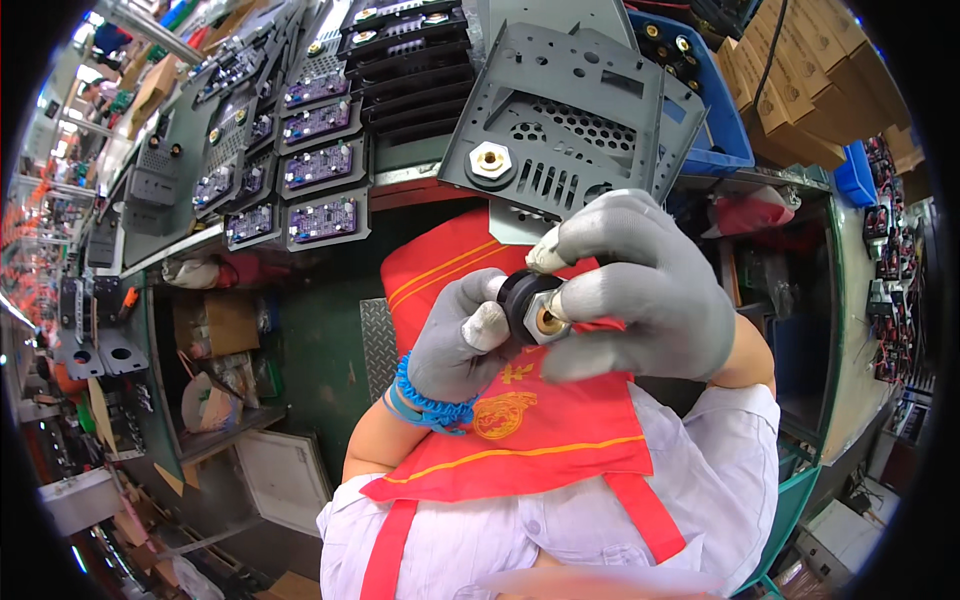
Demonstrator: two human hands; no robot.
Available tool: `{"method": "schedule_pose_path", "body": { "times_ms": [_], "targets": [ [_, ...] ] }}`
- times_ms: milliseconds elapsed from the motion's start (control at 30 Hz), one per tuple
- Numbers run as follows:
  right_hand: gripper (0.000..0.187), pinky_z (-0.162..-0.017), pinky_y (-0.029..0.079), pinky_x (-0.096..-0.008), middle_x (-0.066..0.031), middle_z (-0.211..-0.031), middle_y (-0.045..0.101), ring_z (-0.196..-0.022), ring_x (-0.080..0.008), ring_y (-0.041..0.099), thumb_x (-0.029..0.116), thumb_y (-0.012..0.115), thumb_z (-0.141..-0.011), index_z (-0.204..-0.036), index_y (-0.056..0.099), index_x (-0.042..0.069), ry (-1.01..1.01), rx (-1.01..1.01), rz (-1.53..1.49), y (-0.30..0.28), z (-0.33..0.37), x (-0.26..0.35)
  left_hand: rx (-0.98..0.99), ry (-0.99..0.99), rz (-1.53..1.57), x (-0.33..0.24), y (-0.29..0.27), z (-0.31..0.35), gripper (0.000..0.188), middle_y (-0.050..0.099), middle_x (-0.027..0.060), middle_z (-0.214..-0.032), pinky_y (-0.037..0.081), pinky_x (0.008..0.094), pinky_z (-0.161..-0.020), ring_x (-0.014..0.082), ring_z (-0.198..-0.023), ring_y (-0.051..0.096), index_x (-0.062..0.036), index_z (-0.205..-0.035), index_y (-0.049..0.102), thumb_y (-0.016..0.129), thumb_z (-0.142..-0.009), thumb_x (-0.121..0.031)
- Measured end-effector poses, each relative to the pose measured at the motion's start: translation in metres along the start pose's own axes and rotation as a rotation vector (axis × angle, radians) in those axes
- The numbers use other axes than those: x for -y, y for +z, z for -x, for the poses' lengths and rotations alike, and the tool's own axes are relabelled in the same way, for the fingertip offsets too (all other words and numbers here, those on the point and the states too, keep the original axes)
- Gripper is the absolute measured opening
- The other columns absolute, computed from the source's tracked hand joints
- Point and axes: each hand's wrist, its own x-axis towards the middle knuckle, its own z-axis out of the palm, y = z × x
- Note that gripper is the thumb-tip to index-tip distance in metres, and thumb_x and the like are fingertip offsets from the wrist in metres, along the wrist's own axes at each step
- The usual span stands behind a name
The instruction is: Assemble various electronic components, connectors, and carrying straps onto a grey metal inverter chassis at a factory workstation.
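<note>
My gloved left hand [452, 338] and gloved right hand [650, 292] meet in front of my red apron. Between them is a black round threaded fitting [518, 300] with a silver hex nut and a brass-coloured centre. The left fingers close round its black side; the right fingers and thumb curl about the nut side. Just beyond them, a dark grey perforated metal panel [565, 75] lies on the bench edge. A similar hex-nut fitting [490, 161] is mounted in its near left corner.
Right of the panel stands a blue bin [735, 140] holding several fittings, with cardboard boxes [800, 60] beside it. Plates with purple circuit boards [322, 220] lie at the left. Behind them are stacked black slotted panels [415, 85]. Open shelves [225, 350] flank me below the bench.
</note>
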Motion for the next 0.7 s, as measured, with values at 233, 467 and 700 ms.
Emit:
{"method": "schedule_pose_path", "body": {
  "times_ms": [233, 467, 700],
  "targets": [
    [0.036, -0.081, 0.046, -0.04, -0.012, -0.105, 0.061, -0.089, -0.0278, 0.061, 0.033, 0.076, -0.07, -0.094, 0.057, 0.013, -0.025, -0.084, 0.13, 0.015, 0.007, -0.002, -0.025, -0.103, 0.007, -0.001, 0.015, 0.002, 0.063, 0.056, 0.0154, -0.116, 0.048, 0.0379, -0.095, 0.0243, -0.11, 0.057, 0.0066, -0.121, 0.045, 0.055, -0.09, -0.046],
    [0.018, -0.086, 0.047, -0.0434, -0.0174, -0.107, 0.06, -0.096, -0.0316, 0.062, 0.016, 0.07, -0.08, -0.091, 0.057, 0.01, -0.083, -0.105, 0.006, -0.01, 0.005, -0.009, -0.097, -0.127, 0.059, 0.011, 0.003, -0.008, 0.057, 0.055, 0.0161, -0.116, 0.049, 0.0386, -0.095, 0.0228, -0.102, 0.059, 0.0058, -0.121, 0.046, 0.053, -0.092, -0.043],
    [0.018, -0.076, 0.051, -0.0331, -0.0132, -0.104, 0.064, -0.089, -0.0278, 0.064, 0.013, 0.065, -0.079, -0.092, 0.057, 0.004, 0.282, -0.215, 0.056, -0.015, 0.0, -0.08, -0.05, -0.192, 0.074, 0.032, -0.017, -0.029, 0.048, 0.053, 0.0124, -0.107, 0.048, 0.0387, -0.095, 0.0186, -0.096, 0.054, 0.0053, -0.118, 0.048, 0.047, -0.097, -0.038]
  ]
}}
